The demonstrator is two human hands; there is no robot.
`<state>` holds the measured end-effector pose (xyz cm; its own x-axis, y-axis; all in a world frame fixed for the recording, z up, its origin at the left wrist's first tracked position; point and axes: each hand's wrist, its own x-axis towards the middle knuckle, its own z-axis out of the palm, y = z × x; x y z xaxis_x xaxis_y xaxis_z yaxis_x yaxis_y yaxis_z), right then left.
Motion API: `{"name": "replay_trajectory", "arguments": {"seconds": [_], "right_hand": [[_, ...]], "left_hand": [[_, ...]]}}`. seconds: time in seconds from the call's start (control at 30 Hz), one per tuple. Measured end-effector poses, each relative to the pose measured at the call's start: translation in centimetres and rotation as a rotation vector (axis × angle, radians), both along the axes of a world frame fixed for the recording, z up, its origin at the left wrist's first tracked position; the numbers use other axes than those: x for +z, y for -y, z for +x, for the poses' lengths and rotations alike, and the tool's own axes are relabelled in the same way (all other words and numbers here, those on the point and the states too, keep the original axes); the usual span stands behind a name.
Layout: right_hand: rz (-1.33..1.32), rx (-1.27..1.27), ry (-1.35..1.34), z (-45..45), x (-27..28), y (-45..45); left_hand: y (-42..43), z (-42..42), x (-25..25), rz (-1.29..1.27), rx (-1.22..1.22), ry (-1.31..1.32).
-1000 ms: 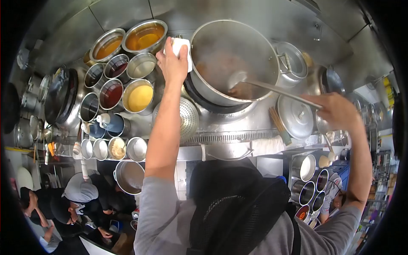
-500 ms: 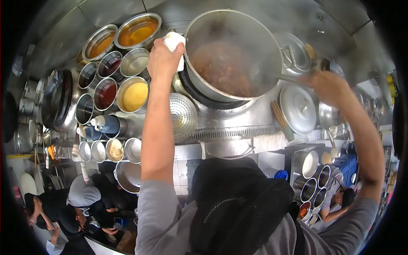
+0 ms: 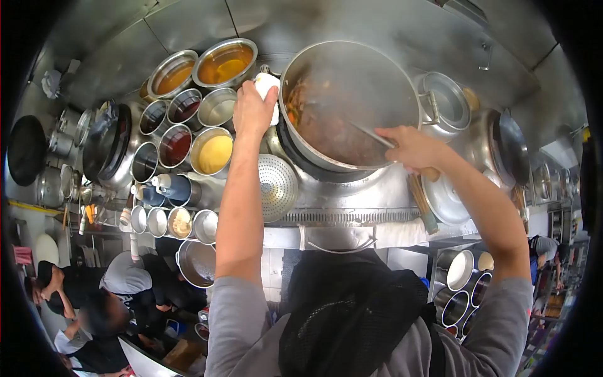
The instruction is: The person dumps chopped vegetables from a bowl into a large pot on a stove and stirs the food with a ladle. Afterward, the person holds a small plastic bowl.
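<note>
A large steaming pot [image 3: 301, 146] stands on the stove, with brown food [image 3: 326, 129] in it. My left hand [image 3: 252, 112] is closed on a folded white cloth [image 3: 267, 88] at the pot's left rim. Over the pot's right front rim, my right hand [image 3: 411, 149] grips a long metal utensil [image 3: 370, 134] with a wooden handle end. Its far end is in the food and hidden by it and by steam.
Metal containers of sauces and liquids [image 3: 213, 152] stand left of the pot, beside a perforated ladle [image 3: 276, 188]. Lids [image 3: 447, 198] lie to the right. A bundle of sticks [image 3: 422, 204] is near the front edge. Several people [image 3: 129, 273] are at lower left.
My right hand has moved left and down to the pot's rim, and the utensil now reaches steeply into the food. My left hand still holds the cloth at the rim.
</note>
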<state>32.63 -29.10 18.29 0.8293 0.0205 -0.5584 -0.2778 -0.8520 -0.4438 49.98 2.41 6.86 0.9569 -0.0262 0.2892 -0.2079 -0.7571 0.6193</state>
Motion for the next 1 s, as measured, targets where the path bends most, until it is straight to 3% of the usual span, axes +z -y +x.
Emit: {"name": "replay_trajectory", "arguments": {"seconds": [0.13,0.17,0.23,0.33,0.43,0.5,0.57,0.63,0.7,0.87,0.93,1.0], "right_hand": [[-0.112,0.134,-0.045,-4.6,0.3,1.7],[-0.139,0.336,0.193,-6.1,-0.9,4.8],[-0.214,0.517,0.396,-8.3,0.5,6.1],[-0.424,0.356,0.123,-10.3,8.4,5.5],[-0.410,0.381,0.233,-11.8,12.8,6.3],[-0.461,0.239,0.263,-12.3,16.0,5.1],[-0.534,0.173,0.217,-12.3,18.2,4.6],[-0.744,-0.072,0.022,-10.8,21.0,0.5],[-0.736,0.009,0.028,-9.9,21.7,1.2],[-0.769,0.299,-0.099,-7.4,18.0,0.4],[-0.769,0.598,0.139,-8.1,11.9,3.7],[-0.813,0.538,0.037,-7.6,7.4,4.4]], "left_hand": [[-0.1,0.6,-0.5,0.009,-0.001,-0.003],[-0.2,0.8,-0.8,0.011,-0.011,0.003],[-0.1,0.5,-0.8,0.004,-0.011,0.018],[-0.2,0.4,-0.9,0.001,-0.006,0.031],[-0.3,0.7,-1.4,0.022,-0.010,0.083],[-0.3,0.5,-1.3,0.029,-0.008,0.050],[-0.1,0.5,-0.8,0.042,-0.002,0.002],[0.1,-0.6,0.2,0.047,0.014,-0.008],[0.2,-1.3,0.4,0.069,0.037,-0.016],[0.0,-2.1,0.1,0.070,0.054,0.044],[0.0,-2.5,0.3,0.064,0.058,0.078],[-0.1,-2.5,0.0,0.052,0.058,0.103]]}}
